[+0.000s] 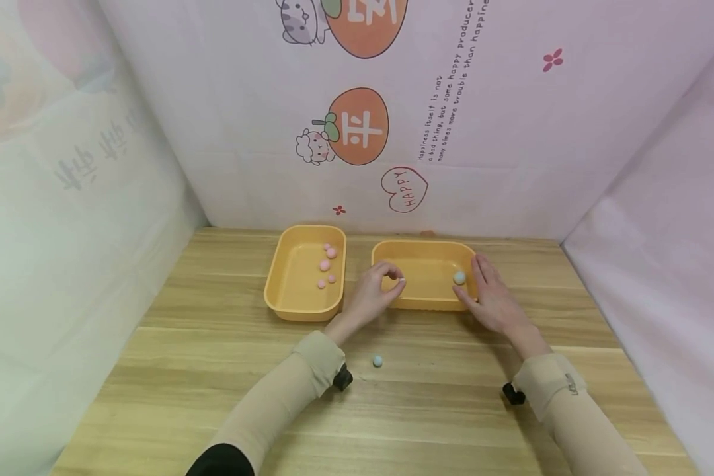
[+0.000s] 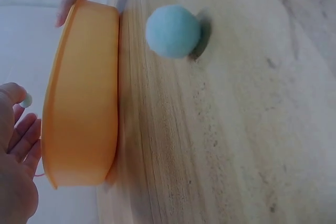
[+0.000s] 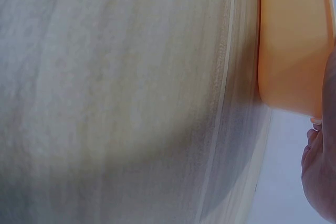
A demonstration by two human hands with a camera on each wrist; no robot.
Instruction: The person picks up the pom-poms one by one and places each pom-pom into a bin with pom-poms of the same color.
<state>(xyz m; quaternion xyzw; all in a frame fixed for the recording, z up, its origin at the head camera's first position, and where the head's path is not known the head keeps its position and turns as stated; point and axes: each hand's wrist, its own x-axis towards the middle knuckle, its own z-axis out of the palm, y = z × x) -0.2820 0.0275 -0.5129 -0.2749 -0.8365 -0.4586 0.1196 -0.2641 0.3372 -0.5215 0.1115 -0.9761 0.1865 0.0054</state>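
My left hand (image 1: 376, 289) is over the left end of the right-hand yellow tray (image 1: 422, 303). Its thumb and index finger pinch a small pale green ball (image 2: 26, 100), while the other fingers spread behind it in the left wrist view. My right hand (image 1: 495, 299) rests at the right end of that tray, thumb over the front rim and straight fingers along the end wall. Inside, close to the right thumb, lies a larger pale blue-green ball (image 1: 459, 277). Another blue-green ball (image 1: 377, 361) sits on the table in front of the tray, near my left wrist.
To the left stands a second yellow tray (image 1: 279, 291) with several pink balls (image 1: 324, 265) along its right side. Both trays are on a wooden table (image 1: 214, 370) near the back wall. Printed white cloth (image 1: 244, 132) hangs behind and on both sides.
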